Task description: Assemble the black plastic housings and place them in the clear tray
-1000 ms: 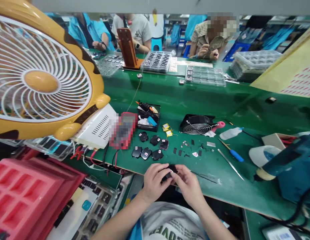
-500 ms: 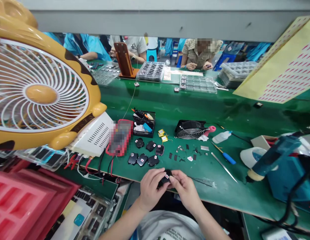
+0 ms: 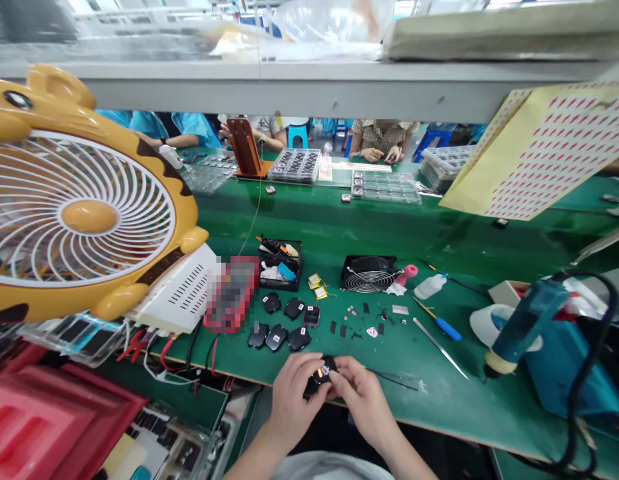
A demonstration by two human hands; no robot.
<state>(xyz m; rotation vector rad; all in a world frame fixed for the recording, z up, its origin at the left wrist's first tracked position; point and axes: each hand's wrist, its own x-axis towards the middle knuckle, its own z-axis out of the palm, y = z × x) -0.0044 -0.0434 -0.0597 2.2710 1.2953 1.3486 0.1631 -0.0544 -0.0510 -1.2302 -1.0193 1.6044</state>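
Observation:
Near the front edge of the green bench, my left hand (image 3: 296, 393) and my right hand (image 3: 358, 393) hold one small black device (image 3: 323, 375) between their fingers. Its upturned face shows small light and orange details, too small to make out. My right thumb rests on its right side. Beyond my hands lie several similar black devices (image 3: 276, 338) with small labels. Two yellow battery-like packs (image 3: 320, 292) sit behind them. Small black and metal pieces (image 3: 343, 331) are scattered to the right.
A yellow fan (image 3: 89, 217) and red meter (image 3: 232, 293) stand left. Behind are a black tool box (image 3: 284, 273) and small fan (image 3: 372, 273). Tweezers (image 3: 442, 349), a blue-handled tool (image 3: 448, 329), bottle (image 3: 430, 287) and electric screwdriver (image 3: 524, 327) are right. People sit across the bench.
The view has tilted up, showing more of the shelf. The device's upper face now shows orange and light details where a white-and-red label was visible before. Both hands still hold it.

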